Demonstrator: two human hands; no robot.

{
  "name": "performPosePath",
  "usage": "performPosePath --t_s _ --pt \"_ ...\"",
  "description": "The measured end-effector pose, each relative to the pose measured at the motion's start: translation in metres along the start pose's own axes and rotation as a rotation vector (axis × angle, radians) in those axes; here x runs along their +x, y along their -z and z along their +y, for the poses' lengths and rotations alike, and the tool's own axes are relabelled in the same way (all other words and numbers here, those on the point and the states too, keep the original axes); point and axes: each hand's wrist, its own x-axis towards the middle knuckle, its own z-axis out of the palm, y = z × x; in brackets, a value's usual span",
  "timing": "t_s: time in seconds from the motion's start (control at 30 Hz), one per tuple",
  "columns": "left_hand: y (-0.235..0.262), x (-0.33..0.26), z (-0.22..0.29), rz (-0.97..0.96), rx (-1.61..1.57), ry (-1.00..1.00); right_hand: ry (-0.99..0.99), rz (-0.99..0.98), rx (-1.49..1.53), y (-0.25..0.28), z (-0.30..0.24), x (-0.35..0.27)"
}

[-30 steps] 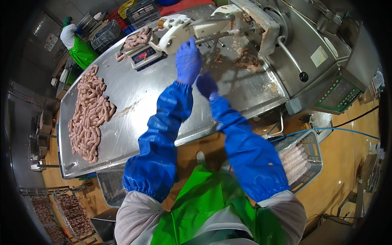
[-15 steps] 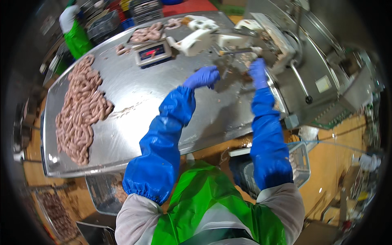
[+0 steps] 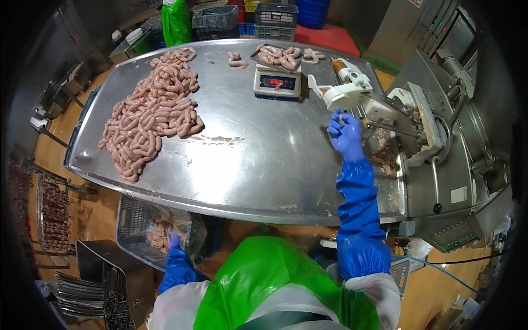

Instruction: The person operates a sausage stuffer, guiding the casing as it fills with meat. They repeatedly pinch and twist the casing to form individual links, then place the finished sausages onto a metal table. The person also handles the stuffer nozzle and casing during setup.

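My left hand (image 3: 175,240), in a purple glove, is low on the left over a grey crate (image 3: 125,220) with a clear plastic liner. Pinkish meat scraps (image 3: 160,234) lie in the crate beside that hand; its fingers are too small and partly hidden to read. My right hand (image 3: 346,135), gloved too, is raised above the steel table with its fingers curled. A small pale bit shows between them, too small to name. Just beyond that hand is the white linking head (image 3: 352,93) of a sausage machine, with a metal rod (image 3: 391,128) next to it.
Linked raw sausages (image 3: 154,113) form a large heap on the left of the steel table (image 3: 264,181). A scale (image 3: 277,83) bears a tray of sausages at the far side. Meat residue (image 3: 385,157) lies near the machine's hopper (image 3: 426,124). Another person's green apron (image 3: 176,23) shows behind.
My left hand has gone from above the table down to the lined crate. My right hand has drawn back from the rod, fingers now curled. The view has shifted.
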Motion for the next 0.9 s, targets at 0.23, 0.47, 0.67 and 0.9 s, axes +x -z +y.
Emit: performPosePath --t_s 0.23,0.47,0.67,0.9 --pt "-0.004 -0.023 -0.087 -0.328 0.207 -0.189 2.101 -0.011 -0.062 -0.153 -0.119 -0.182" --pt "0.068 0.042 0.043 0.157 -0.198 -0.658 2.045 0.062 -1.178 -0.225 -0.068 0.051" --pt "0.105 -0.065 0.136 -0.106 -0.51 -0.435 1.325 -0.187 -1.291 -0.179 0.09 0.115" --pt "0.045 -0.13 0.212 -0.078 -0.006 -0.95 0.011 -0.14 -1.223 0.115 0.196 -0.15"
